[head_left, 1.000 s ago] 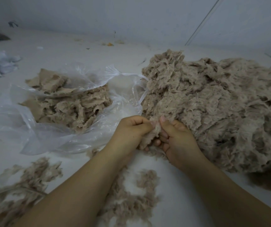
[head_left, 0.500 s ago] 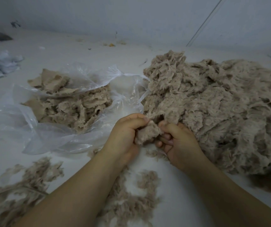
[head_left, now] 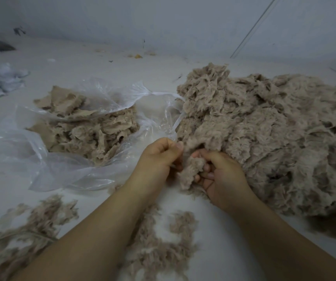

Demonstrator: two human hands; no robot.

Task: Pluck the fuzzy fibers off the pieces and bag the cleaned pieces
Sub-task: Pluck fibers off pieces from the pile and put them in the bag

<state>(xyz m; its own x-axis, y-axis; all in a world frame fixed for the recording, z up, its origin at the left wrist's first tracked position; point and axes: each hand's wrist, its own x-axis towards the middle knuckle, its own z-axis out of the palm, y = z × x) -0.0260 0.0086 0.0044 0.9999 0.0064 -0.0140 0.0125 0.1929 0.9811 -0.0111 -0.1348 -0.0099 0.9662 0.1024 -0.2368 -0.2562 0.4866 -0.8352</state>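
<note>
Beige fuzzy piece sits clamped in the curled right hand beside the big fuzzy pile; left hand pinches fibers at its top, near the clear plastic bag

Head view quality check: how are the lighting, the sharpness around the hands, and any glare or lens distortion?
Head view: dim, flat, bluish light with soft shadows; the left hand is slightly motion-blurred at the fingertips, the right hand and the piece it holds a little sharper; mild glare streaks on the plastic bag; wide-angle bending curves the wall line and stretches the forearms.
</note>
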